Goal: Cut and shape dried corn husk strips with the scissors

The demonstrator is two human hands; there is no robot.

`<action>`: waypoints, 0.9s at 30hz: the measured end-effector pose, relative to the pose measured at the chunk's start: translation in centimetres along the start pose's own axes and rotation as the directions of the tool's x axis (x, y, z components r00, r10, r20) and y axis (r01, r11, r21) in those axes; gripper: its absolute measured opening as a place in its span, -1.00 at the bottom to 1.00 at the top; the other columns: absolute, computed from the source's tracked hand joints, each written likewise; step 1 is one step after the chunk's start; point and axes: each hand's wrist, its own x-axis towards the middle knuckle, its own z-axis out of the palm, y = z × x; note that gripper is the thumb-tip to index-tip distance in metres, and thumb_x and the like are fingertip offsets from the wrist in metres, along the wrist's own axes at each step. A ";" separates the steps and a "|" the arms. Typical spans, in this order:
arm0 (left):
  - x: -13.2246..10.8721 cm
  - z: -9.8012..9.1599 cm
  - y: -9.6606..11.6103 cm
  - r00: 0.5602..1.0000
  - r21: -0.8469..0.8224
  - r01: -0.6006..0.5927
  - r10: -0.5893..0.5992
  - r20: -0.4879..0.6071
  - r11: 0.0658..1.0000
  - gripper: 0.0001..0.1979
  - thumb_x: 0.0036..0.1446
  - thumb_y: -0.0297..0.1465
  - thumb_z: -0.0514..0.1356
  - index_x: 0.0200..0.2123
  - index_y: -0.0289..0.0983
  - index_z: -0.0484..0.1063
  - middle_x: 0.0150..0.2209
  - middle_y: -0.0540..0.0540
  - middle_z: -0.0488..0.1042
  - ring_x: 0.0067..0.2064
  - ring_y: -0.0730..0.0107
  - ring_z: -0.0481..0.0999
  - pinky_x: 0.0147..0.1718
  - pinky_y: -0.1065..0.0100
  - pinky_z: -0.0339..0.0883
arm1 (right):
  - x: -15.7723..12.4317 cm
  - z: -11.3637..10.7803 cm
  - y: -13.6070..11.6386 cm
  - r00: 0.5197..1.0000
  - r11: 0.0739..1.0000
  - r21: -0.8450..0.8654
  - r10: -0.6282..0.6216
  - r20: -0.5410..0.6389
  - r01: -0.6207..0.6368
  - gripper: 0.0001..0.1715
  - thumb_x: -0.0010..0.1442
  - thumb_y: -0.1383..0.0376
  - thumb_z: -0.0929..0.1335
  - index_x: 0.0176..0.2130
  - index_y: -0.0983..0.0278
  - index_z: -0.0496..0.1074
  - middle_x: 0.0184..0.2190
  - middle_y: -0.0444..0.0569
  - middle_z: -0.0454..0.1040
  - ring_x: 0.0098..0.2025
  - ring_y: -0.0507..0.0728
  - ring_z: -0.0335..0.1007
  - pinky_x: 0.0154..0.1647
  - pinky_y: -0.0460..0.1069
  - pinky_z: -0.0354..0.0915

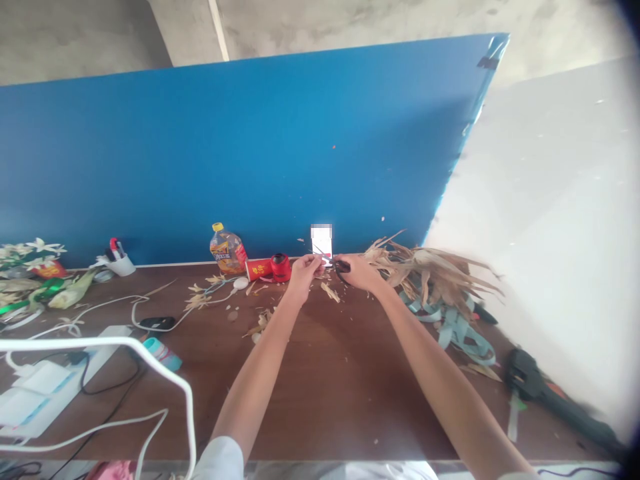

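Near the far edge of the brown table, my right hand [359, 272] is closed round the black handles of a pair of scissors [343, 267]. Their blades point left toward my left hand [304, 273], whose fingers are pinched together. Whatever those fingertips hold is too small to make out. Just behind both hands a phone with a white screen [321, 241] stands upright against the blue panel. Under the hands lie small scraps of dried husk [330, 291].
Dried corn husks [440, 270] and pale blue ribbon [465, 333] lie to the right, with a dark glue gun [543, 387] nearer. To the left are a bottle [227, 250], a red can [259, 269], a pen cup [123, 265], white cables and a power strip [105, 340].
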 end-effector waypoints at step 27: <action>-0.3 0.5 -0.4 0.999 0.010 -0.052 0.052 0.002 0.999 -0.69 -0.03 -0.18 0.29 -0.43 -0.30 0.33 -0.45 0.03 0.33 -0.51 0.66 0.27 -0.51 0.56 0.20 | -0.3 -0.2 -1.3 1.000 0.997 0.078 0.002 -0.026 0.000 -0.69 0.01 0.36 0.29 -0.21 0.26 0.50 -0.43 -0.10 0.48 -0.44 0.04 0.28 -0.43 -0.09 0.08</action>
